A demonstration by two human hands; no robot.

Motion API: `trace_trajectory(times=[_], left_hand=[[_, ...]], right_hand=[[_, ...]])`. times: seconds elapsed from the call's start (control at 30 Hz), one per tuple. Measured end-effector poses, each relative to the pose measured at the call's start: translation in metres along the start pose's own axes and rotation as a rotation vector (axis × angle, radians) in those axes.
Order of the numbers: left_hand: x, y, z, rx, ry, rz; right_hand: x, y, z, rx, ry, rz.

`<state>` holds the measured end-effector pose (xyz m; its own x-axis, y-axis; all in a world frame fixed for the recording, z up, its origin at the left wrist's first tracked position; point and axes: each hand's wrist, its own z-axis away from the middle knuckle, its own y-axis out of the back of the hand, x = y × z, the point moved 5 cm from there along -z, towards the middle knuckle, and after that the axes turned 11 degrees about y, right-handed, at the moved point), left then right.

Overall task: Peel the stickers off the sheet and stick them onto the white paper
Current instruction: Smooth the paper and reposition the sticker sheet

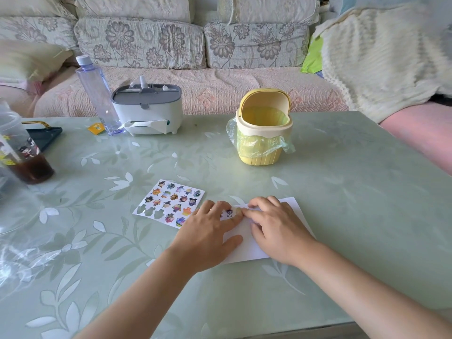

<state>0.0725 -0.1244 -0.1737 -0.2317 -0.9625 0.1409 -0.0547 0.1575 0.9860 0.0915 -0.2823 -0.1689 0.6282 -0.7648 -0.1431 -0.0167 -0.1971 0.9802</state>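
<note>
Stretching across the back, a flowered sofa (pixel 156 45) is facing a green table (pixel 342 192) with a leaf pattern. A yellow bin (pixel 263 133) with a plastic liner is standing open at the table's middle, well apart from a grey-lidded tissue box (pixel 146 108) and a clear bottle (pixel 95 94) standing just beside each other at the far left. Near the front edge, the white paper (pixel 247 245) is lying flat, and the sticker sheet (pixel 171 203) is lying just beside it on the left, three cut-out gaps showing in its near row. The left hand (pixel 210 231) is resting flat on the paper's left part, fingers straight and relaxed. The right hand (pixel 276 226) is lying on the paper with bent fingers, its tips meeting the left fingertips; whether it is pinching anything I cannot tell. A small sticker (pixel 228 212) is showing on the paper between the left fingers.
</note>
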Motion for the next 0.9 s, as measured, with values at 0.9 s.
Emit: trace_trajectory(times=[0.9], left_hand=[[-0.021,0.026,0.003,0.028,0.041,0.337]], right_hand=[[-0.02,0.017,-0.032,-0.038,-0.049,-0.047]])
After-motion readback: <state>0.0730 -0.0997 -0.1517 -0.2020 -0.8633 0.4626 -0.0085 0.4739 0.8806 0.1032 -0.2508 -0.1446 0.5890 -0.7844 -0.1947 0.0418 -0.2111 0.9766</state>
